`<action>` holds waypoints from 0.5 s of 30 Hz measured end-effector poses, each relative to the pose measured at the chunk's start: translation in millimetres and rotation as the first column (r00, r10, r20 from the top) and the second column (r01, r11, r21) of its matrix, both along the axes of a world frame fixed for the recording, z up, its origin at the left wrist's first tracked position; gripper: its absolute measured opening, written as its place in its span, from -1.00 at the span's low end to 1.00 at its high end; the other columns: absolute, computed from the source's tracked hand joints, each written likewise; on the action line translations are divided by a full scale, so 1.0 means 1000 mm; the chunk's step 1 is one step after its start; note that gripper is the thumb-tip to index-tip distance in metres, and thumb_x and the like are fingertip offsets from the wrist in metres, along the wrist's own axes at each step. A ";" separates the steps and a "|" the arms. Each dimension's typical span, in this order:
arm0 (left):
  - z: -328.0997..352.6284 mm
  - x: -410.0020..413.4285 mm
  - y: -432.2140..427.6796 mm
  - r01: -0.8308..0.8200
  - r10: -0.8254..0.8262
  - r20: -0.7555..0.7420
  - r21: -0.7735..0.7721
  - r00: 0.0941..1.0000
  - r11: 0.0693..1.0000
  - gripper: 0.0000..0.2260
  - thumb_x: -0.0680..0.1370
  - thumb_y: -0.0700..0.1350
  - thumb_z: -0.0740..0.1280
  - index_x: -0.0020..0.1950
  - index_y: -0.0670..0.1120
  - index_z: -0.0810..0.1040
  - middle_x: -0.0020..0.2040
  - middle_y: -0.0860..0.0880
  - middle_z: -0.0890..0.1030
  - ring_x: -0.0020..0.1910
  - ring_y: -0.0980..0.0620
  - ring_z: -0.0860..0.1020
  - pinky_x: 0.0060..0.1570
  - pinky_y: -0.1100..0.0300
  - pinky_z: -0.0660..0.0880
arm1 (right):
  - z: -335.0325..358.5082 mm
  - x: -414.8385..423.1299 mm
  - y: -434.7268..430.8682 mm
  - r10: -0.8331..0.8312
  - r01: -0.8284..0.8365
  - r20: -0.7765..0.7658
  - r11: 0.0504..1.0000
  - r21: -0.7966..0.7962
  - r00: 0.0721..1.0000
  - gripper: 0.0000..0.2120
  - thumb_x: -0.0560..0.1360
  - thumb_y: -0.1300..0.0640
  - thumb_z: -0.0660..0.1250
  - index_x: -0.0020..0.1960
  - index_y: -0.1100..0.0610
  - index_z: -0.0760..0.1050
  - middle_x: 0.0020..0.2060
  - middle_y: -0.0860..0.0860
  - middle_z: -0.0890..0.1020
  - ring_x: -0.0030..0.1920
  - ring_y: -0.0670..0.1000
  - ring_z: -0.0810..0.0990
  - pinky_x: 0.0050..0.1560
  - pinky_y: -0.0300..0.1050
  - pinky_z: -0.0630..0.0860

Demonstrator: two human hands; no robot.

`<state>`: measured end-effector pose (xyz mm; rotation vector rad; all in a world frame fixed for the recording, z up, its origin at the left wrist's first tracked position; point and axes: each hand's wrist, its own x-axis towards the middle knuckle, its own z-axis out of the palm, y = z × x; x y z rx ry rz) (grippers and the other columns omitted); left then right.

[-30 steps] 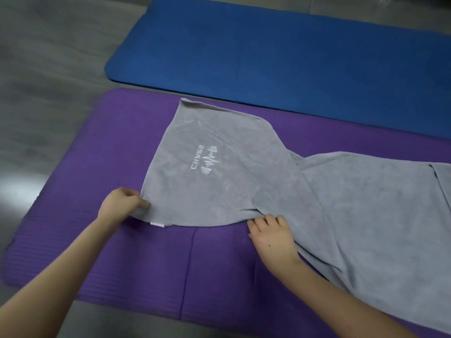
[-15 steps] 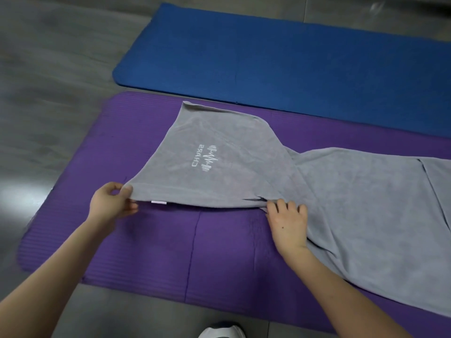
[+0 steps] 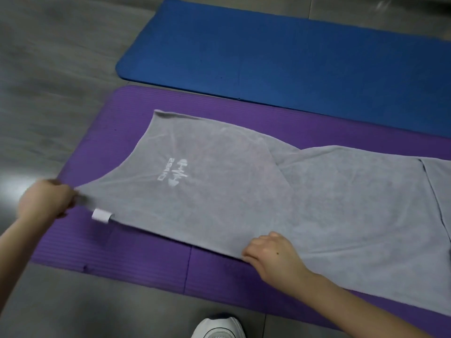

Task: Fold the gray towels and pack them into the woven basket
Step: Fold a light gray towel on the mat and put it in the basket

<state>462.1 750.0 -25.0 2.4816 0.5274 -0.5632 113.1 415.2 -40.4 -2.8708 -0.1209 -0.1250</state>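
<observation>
A long gray towel [image 3: 317, 203] with a white printed logo lies spread along the purple mat [image 3: 136, 254]. My left hand [image 3: 46, 200] pinches the towel's near left corner and holds it stretched out to the left, just above the mat. A small white tag [image 3: 102, 215] hangs from the near edge beside that hand. My right hand [image 3: 271, 250] grips the towel's near edge further right, fingers curled over the cloth. The towel's right end runs out of view. No woven basket is in view.
A blue mat [image 3: 292, 52] lies on the floor beyond the purple one. Gray floor [image 3: 48, 69] surrounds both mats. The toe of a white shoe [image 3: 217, 328] shows at the bottom edge.
My left hand has pulled the towel's corner out to the left, stretching the cloth taut. My right hand has closed on the near edge. The view has shifted.
</observation>
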 end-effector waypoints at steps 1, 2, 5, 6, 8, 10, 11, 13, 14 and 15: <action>-0.014 0.007 0.017 0.068 -0.056 -0.103 0.123 0.993 0.990 -0.39 0.23 0.17 0.50 -0.15 -0.39 0.54 -0.41 -0.22 0.55 -0.33 -0.22 0.62 -0.22 0.14 0.50 | 0.002 0.002 0.002 0.028 -0.023 -0.095 0.998 0.055 0.995 -0.73 0.42 -0.05 0.17 -0.32 -0.03 0.59 -0.40 -0.15 0.60 -0.36 -0.10 0.57 -0.29 -0.26 0.38; -0.019 0.005 0.023 0.122 -0.094 -0.153 0.186 0.984 0.975 -0.30 0.19 0.25 0.51 -0.18 -0.42 0.53 -0.33 -0.26 0.55 -0.15 -0.32 0.61 -0.12 0.08 0.49 | 0.002 0.004 0.002 0.072 -0.052 -0.216 0.994 0.098 0.974 -0.67 0.43 -0.09 0.11 -0.24 -0.03 0.62 -0.32 -0.14 0.65 -0.27 -0.08 0.61 -0.20 -0.27 0.43; -0.014 -0.018 0.012 0.347 -0.278 -0.213 0.473 0.937 0.810 -0.53 0.43 0.11 0.38 -0.07 -0.35 0.56 -0.09 -0.29 0.59 0.07 -0.31 0.56 0.04 -0.03 0.50 | -0.004 0.010 -0.006 0.189 -0.117 -0.469 0.977 0.178 0.863 -0.53 0.47 -0.13 -0.01 0.01 0.01 0.62 -0.07 -0.01 0.68 -0.04 0.07 0.60 0.06 -0.11 0.40; -0.006 -0.029 -0.001 0.427 -0.344 -0.253 0.556 0.904 0.713 -0.45 0.40 0.22 0.34 0.05 -0.27 0.57 0.01 -0.27 0.59 0.10 -0.27 0.55 0.06 -0.01 0.50 | -0.006 0.013 -0.011 0.175 -0.108 -0.445 0.979 0.173 0.878 -0.52 0.47 -0.14 -0.02 0.02 0.01 0.62 -0.07 -0.01 0.68 -0.04 0.07 0.61 0.06 -0.08 0.43; 0.001 -0.041 -0.034 0.518 -0.456 -0.284 0.656 0.843 0.549 -0.42 0.38 0.34 0.27 0.15 -0.10 0.52 0.15 -0.20 0.53 0.14 -0.21 0.49 0.08 0.02 0.47 | -0.009 0.022 -0.029 0.057 -0.015 -0.325 0.991 0.131 0.944 -0.58 0.47 -0.12 0.03 -0.09 0.00 0.63 -0.18 -0.05 0.69 -0.15 0.03 0.64 -0.08 -0.10 0.54; 0.007 -0.049 -0.080 0.581 -0.633 -0.202 0.662 0.747 0.474 -0.61 0.49 0.15 0.28 0.19 -0.07 0.50 0.18 -0.18 0.47 0.15 -0.22 0.44 0.07 -0.01 0.43 | -0.011 0.034 -0.056 -0.125 0.136 -0.134 0.988 0.076 0.983 -0.67 0.44 -0.08 0.12 -0.22 -0.01 0.63 -0.34 -0.08 0.66 -0.32 0.00 0.64 -0.32 -0.19 0.54; 0.004 -0.051 -0.105 0.618 -0.727 -0.114 0.625 0.677 0.477 -0.67 0.52 0.04 0.27 0.19 -0.10 0.51 0.19 -0.20 0.46 0.16 -0.25 0.43 0.08 -0.03 0.43 | -0.010 0.041 -0.072 -0.225 0.230 -0.077 0.971 0.058 0.971 -0.72 0.43 -0.05 0.18 -0.26 0.00 0.63 -0.37 -0.07 0.65 -0.36 0.01 0.63 -0.38 -0.21 0.52; -0.001 -0.051 -0.154 0.713 -0.847 0.076 0.503 0.526 0.488 -0.67 0.54 -0.04 0.22 0.24 -0.15 0.52 0.29 -0.24 0.44 0.24 -0.28 0.40 0.15 -0.08 0.39 | -0.006 0.058 -0.104 -0.407 0.407 -0.023 0.912 0.042 0.913 -0.81 0.42 0.04 0.27 -0.21 0.05 0.65 -0.31 -0.01 0.68 -0.31 0.08 0.64 -0.33 -0.14 0.53; -0.005 -0.048 -0.174 0.760 -0.876 0.133 0.448 0.464 0.471 -0.61 0.55 -0.01 0.17 0.29 -0.15 0.50 0.36 -0.25 0.40 0.31 -0.29 0.36 0.22 -0.10 0.34 | -0.004 0.065 -0.119 -0.474 0.475 -0.029 0.879 0.046 0.880 -0.80 0.44 0.05 0.27 -0.13 0.09 0.66 -0.23 0.03 0.69 -0.23 0.13 0.65 -0.25 -0.08 0.54; -0.010 -0.046 -0.193 0.799 -0.893 0.144 0.403 0.425 0.446 -0.53 0.53 0.04 0.09 0.35 -0.13 0.45 0.41 -0.23 0.35 0.38 -0.29 0.29 0.30 -0.11 0.27 | -0.004 0.072 -0.133 -0.529 0.532 -0.056 0.845 0.054 0.847 -0.74 0.46 0.03 0.24 -0.03 0.11 0.65 -0.11 0.06 0.69 -0.12 0.17 0.64 -0.13 -0.02 0.53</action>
